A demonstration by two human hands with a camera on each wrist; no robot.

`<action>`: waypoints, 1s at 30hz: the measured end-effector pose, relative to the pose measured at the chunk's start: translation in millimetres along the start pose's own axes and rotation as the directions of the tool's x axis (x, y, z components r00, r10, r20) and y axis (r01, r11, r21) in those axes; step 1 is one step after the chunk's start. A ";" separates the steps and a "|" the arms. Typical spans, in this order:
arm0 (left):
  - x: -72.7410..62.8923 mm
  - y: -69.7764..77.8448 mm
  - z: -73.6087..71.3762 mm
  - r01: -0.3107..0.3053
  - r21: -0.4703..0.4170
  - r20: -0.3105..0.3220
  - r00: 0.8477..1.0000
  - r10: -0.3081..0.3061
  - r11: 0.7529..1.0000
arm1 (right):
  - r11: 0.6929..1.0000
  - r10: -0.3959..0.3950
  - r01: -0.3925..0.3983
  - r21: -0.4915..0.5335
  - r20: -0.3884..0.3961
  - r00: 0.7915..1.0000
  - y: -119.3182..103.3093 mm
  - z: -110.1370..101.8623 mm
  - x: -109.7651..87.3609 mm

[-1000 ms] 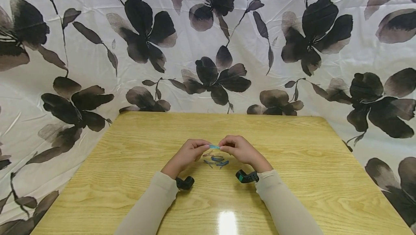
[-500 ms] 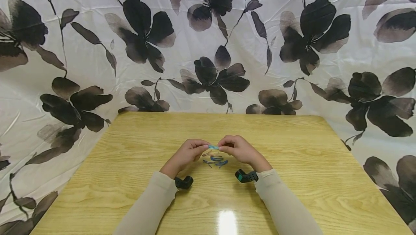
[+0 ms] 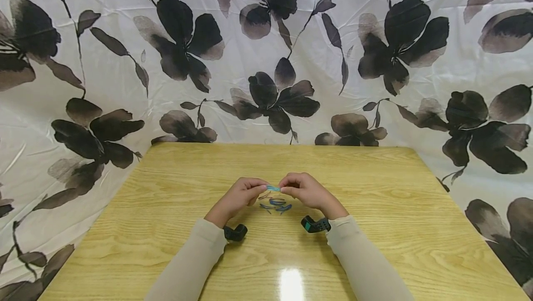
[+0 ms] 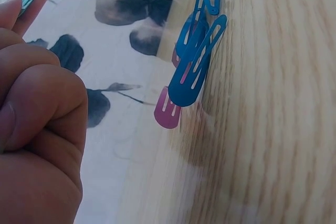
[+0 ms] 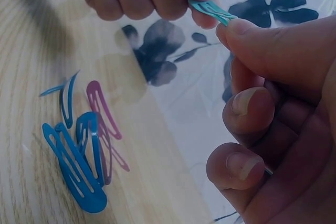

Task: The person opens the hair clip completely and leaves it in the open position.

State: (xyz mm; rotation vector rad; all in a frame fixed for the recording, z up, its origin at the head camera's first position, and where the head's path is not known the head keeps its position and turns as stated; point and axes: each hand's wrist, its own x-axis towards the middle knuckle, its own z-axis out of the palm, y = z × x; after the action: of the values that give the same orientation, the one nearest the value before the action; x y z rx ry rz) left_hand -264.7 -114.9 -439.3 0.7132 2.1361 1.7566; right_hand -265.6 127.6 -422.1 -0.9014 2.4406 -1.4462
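A turquoise snap hair clip (image 5: 212,10) is stretched between both hands above the table. My left hand (image 3: 239,197) pinches one end between thumb and index finger. At the other end, the thumb and index finger of my right hand (image 3: 310,192) pinch it too; its other fingers are bent inward in the right wrist view. Below the hands lies a small loose pile: several blue snap hair clips (image 5: 76,169), some of them open, overlap pink snap hair clips (image 5: 100,103). In the left wrist view a blue clip (image 4: 186,80) partly covers a pink clip (image 4: 167,111).
The wood-grain table (image 3: 374,245) has a bright light reflection near its front edge. Behind and beside it hangs a white cloth (image 3: 333,120) with dark flowers. Dark devices are strapped to the left wrist (image 3: 235,233) and right wrist (image 3: 315,224).
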 end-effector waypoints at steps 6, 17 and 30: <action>-0.1 -0.9 -0.5 0.005 0.002 0.003 1.000 -0.005 1.000 | 1.000 0.021 -0.021 -0.001 0.007 1.000 -3.0 0.6 0.3; 0.6 -1.3 -1.3 -0.005 0.012 0.006 1.000 0.005 1.000 | 1.000 0.016 -0.016 0.004 0.006 1.000 -1.0 0.6 0.3; 0.3 1.1 0.6 -0.023 -0.003 0.026 0.999 0.023 1.000 | 1.000 0.015 -0.016 -0.009 -0.012 1.000 2.5 -1.3 -0.7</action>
State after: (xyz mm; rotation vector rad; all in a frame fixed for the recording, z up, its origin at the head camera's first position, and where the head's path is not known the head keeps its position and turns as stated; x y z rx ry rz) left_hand -264.5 -114.1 -438.3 0.7583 2.1168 1.7511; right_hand -266.6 129.9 -423.7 -0.8762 2.4589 -1.4408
